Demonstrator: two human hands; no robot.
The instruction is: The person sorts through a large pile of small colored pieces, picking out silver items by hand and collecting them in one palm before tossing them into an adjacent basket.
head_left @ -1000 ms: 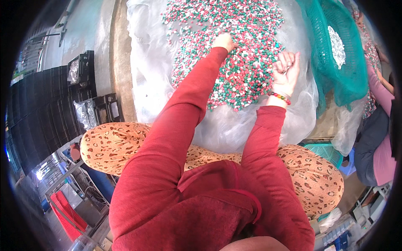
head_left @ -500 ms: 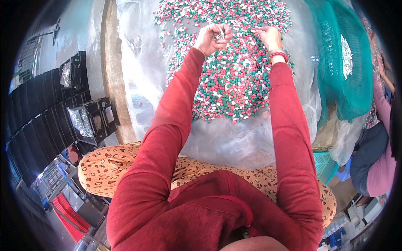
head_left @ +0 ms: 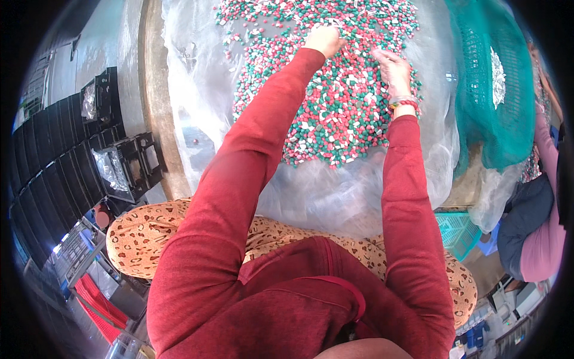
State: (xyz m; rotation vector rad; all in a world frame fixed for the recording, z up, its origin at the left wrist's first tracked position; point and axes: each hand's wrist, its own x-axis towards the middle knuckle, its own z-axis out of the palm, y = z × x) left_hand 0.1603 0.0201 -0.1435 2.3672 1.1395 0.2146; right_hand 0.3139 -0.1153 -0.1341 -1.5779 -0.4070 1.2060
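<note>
A thick spread of small red, green and white pellet-like pieces [head_left: 335,113] lies in front of me on clear plastic sheeting [head_left: 323,200]. Over the far part of the spread, my left hand [head_left: 324,40] is closed with its back up. Its curled fingers reach down to the pieces, and whatever is inside them is hidden. To its right, my right hand [head_left: 394,73], a red bracelet at the wrist, hovers low over the right side of the spread. Its fingers stretch out loosely toward the far left, and I see nothing held between them.
Green netting [head_left: 478,78] is draped at the right, with a white heap [head_left: 497,78] in it. A teal basket [head_left: 455,233] stands near my right knee. Beyond it sits another person [head_left: 541,239]. Black crates [head_left: 128,164] line the left beside the platform edge [head_left: 154,107].
My left hand has moved right and turned back-up, so the small whitish pieces seen in it earlier are hidden. My right hand has drawn slightly nearer and its pinched fingers have straightened.
</note>
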